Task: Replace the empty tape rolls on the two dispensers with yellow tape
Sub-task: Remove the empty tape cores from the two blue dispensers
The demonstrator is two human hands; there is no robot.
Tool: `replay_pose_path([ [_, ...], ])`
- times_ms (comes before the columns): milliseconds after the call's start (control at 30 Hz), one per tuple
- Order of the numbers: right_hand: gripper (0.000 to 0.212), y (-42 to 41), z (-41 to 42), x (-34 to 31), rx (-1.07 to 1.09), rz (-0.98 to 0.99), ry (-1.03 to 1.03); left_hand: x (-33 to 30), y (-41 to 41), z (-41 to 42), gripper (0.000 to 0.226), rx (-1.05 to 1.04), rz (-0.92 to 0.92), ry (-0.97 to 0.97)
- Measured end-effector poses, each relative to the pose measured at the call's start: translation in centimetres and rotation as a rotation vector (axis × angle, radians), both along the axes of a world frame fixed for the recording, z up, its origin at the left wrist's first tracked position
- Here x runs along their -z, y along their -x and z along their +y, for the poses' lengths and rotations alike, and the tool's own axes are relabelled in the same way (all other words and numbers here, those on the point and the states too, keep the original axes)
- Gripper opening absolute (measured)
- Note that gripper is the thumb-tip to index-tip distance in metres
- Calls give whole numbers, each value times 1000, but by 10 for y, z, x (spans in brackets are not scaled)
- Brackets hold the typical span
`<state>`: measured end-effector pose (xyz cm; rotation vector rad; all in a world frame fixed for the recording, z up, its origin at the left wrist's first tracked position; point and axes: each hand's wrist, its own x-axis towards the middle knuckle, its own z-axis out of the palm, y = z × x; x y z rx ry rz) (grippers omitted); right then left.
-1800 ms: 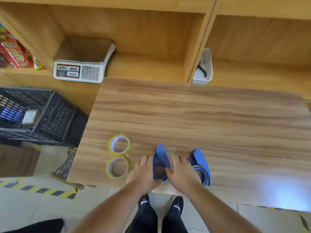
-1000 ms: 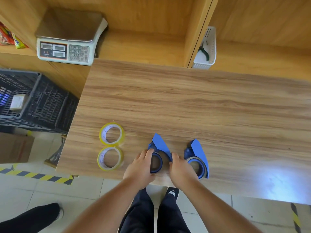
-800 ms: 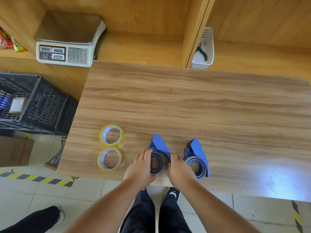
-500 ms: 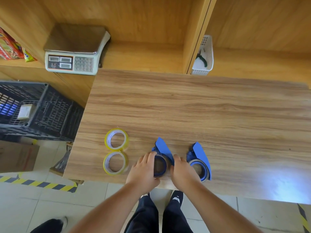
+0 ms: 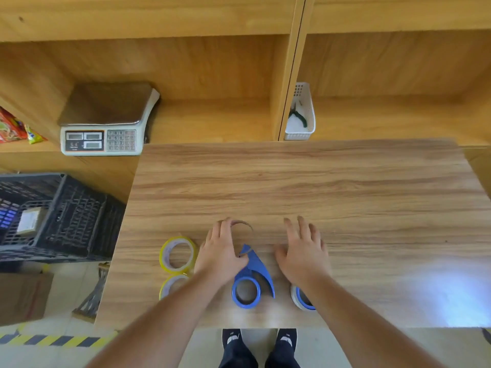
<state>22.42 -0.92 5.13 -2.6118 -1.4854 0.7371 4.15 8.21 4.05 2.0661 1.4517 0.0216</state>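
Note:
Two blue tape dispensers lie near the table's front edge. The left dispenser (image 5: 252, 274) shows a bare blue hub ring. The right dispenser (image 5: 300, 300) is mostly hidden under my right forearm. My left hand (image 5: 221, 254) reaches past the left dispenser, its fingertips on a thin brown empty cardboard core (image 5: 243, 224) just beyond. My right hand (image 5: 303, 252) hovers flat over the table with fingers spread, holding nothing. Two yellow tape rolls lie flat at the left: the far roll (image 5: 176, 254) and the near roll (image 5: 171, 286), the latter partly covered by my left forearm.
The wooden table (image 5: 345, 195) stands against shelving. A weighing scale (image 5: 103, 123) and a white basket (image 5: 301, 115) holding pliers sit on the shelf behind. A black crate (image 5: 66, 216) stands left of the table. My feet show below the front edge.
Both hands have left the left dispenser and moved forward. The brown core is now out of the dispenser at my left fingertips. My right hand has opened and spread.

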Motion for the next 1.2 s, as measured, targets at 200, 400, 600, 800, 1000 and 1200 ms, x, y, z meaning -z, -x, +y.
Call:
replay_pose_path([
  [200, 72, -23, 11, 8, 85, 14, 19, 17, -36, 43, 98, -35, 53, 69],
  [400, 73, -38, 12, 26, 158, 25, 42, 46, -61, 64, 97, -10, 94, 93],
  [600, 73, -47, 6, 41, 190, 47, 69, 71, -71, 75, 99, -22, 88, 149],
  [800, 73, -53, -1, 40, 221, 79, 73, 71, -74, 75, 111, -50, 74, 144],
  [1000, 67, -67, -31, 37, 245, 185, 51, 44, -77, 22, 106, 32, -131, -25],
  [1200, 64, -72, -72, 33, 168, 187, 76, 38, -86, -83, 111, 202, -143, 77],
])
